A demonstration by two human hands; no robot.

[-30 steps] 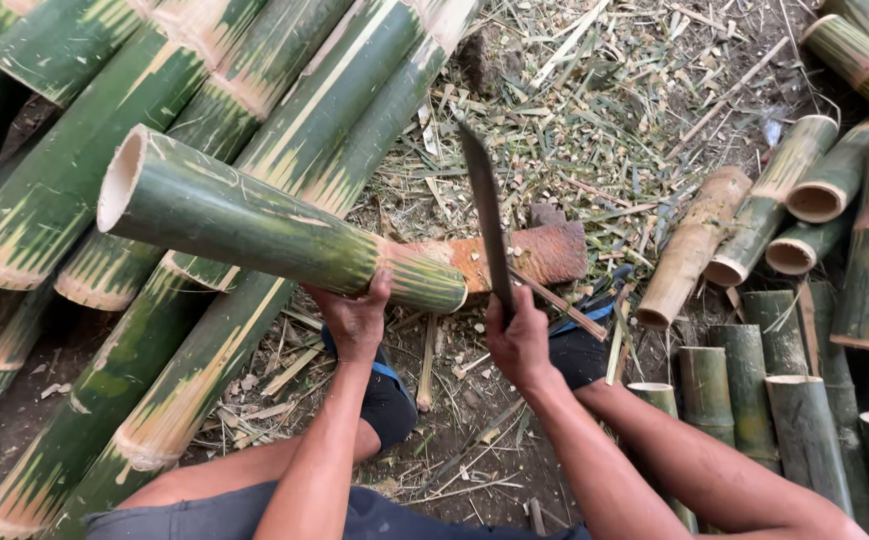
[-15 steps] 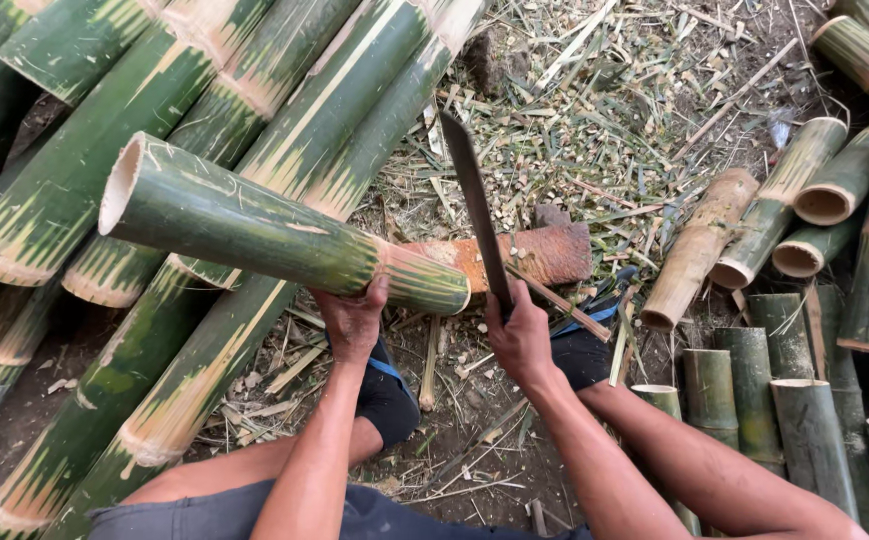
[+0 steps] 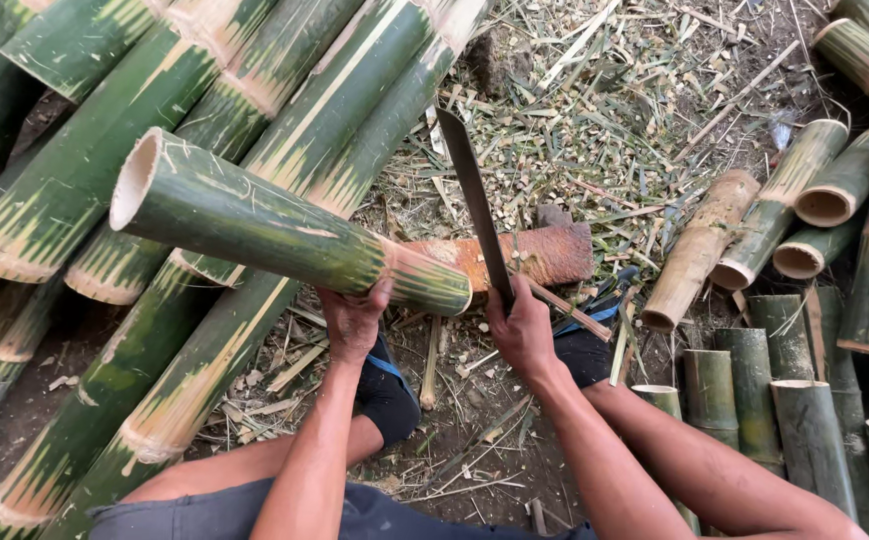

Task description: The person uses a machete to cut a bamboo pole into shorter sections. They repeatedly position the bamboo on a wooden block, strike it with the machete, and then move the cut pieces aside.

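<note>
from the head view i see my left hand [image 3: 352,322] curled up under a green bamboo section [image 3: 284,228], fingers wrapped against its underside near the cut end; the piece lies tilted, its hollow open end up and to the left, its lower end resting on a reddish wooden block [image 3: 534,258] that lies on the ground; my right hand [image 3: 522,330] is closed in a fist around the handle of a long dark blade [image 3: 474,205]; the blade stands nearly upright, tip pointing away from me, its lower part just beside the cut end of the bamboo section and in front of the block; i cannot tell whether the edge touches the bamboo.

behind the held piece, long green bamboo poles [image 3: 104,160] lie side by side, running from upper right down to lower left, each with pale bands at the joints; to my right a cluster of short cut bamboo pieces [image 3: 784,400] stands upright with open tops, and a few more short tubes [image 3: 804,190] lie on their sides beyond them; the ground [image 3: 604,120] past the block is strewn with thin chips and slivers; my feet in dark footwear [image 3: 389,395] sit just below the hands, on bare dirt.
</note>
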